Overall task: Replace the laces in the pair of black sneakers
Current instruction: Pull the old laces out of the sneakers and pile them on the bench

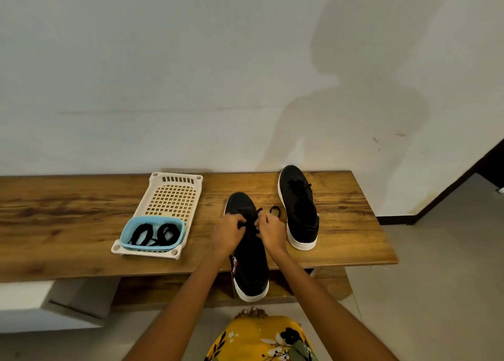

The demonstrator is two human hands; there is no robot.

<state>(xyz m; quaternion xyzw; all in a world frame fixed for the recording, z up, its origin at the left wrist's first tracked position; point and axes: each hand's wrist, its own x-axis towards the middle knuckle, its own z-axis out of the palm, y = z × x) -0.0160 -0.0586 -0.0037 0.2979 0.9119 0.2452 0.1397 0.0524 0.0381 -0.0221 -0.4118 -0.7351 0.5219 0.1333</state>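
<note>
Two black sneakers with white soles sit on a wooden bench [68,224]. The near sneaker [249,268] points away from me, its heel hanging over the bench's front edge. My left hand [227,232] and my right hand [272,231] are both pinched on its black lace [252,221] over the eyelets. A loop of that lace [276,211] lies on the bench to the right. The other sneaker [298,205] stands further right, laced. Two coiled black laces [154,234] lie in a small blue tub [128,228].
The blue tub sits on the near end of a cream perforated plastic tray [171,194] left of the shoes. A white wall runs behind the bench. Grey floor lies to the right, and a lower wooden shelf [169,289] shows under the bench.
</note>
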